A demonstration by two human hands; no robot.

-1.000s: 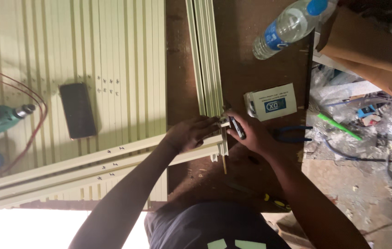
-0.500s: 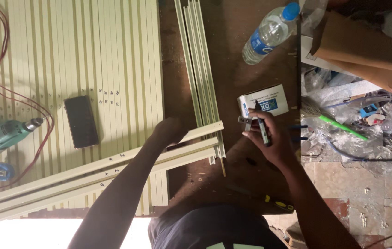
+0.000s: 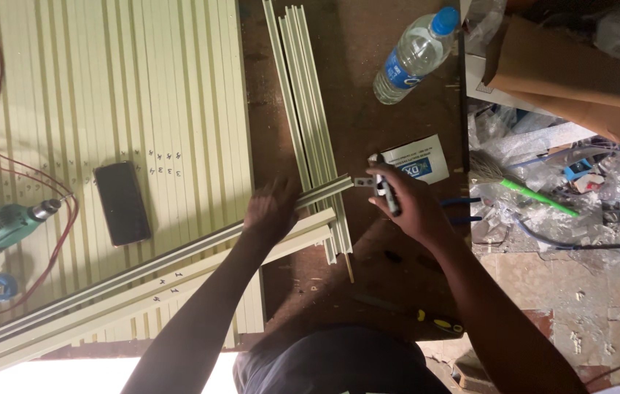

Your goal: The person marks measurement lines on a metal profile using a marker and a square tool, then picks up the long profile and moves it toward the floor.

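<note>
A long pale-green metal channel (image 3: 179, 259) lies slantwise across the brown workbench (image 3: 368, 109), its near end pointing at the right hand. The left hand (image 3: 272, 210) lies flat on top of that channel close to its end, fingers spread and pressing down rather than wrapped around it. Just past the channel's tip, the right hand (image 3: 406, 203) is curled tight around a dark-handled hand tool (image 3: 385, 191), whose small metal head meets the end of the channel; what kind of tool it is cannot be made out.

Crossing under the channel's end, a bundle of matching pale-green strips (image 3: 308, 124) runs away from the person. A second, similar channel (image 3: 142, 303) lies alongside the first, on its near side. Beyond the right hand, touching distance from the channel's tip, sits a small white-and-blue box (image 3: 419, 159), and farther off a clear plastic water bottle (image 3: 412, 57) with a blue cap lies on its side.

Left of the channel spreads a ribbed pale-green sheet (image 3: 106, 95), bearing a black phone (image 3: 122, 203) and, at the far edge, a teal electric drill (image 3: 0, 226) with a red cord (image 3: 4, 146). A yellow-handled screwdriver (image 3: 438, 321) lies near the person's body.
</note>
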